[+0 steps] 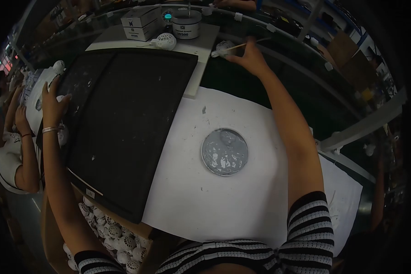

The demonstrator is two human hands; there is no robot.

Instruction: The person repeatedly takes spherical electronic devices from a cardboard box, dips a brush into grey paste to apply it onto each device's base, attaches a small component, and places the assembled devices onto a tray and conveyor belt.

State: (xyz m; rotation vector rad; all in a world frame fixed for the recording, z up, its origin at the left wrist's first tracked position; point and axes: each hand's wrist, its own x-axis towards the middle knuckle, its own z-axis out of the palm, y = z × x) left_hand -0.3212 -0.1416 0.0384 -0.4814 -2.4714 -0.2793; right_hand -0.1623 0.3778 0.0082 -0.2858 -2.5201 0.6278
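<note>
At the far left, my left hand point(55, 106) reaches past the edge of a black tray point(128, 100), its fingers stretched and apart. One white round housing point(59, 67) is just beyond its fingertips, and another white piece shows partly between thumb and fingers; I cannot tell if they touch it. My right hand point(251, 58) pinches a thin wooden stick point(236, 46) over the dark green belt point(235, 77). Beside its fingertips is a white housing with a slotted dome point(224, 47); contact is unclear. A round lid or dish of grey paste point(224, 153) lies between my arms.
White paper point(182, 201) covers the bench under the dish. A box of many white housings point(118, 235) sits below the tray. Behind are a tub labelled HY500 point(186, 28), white cartons point(140, 23) and another housing point(165, 41). Other people work at left and across the belt.
</note>
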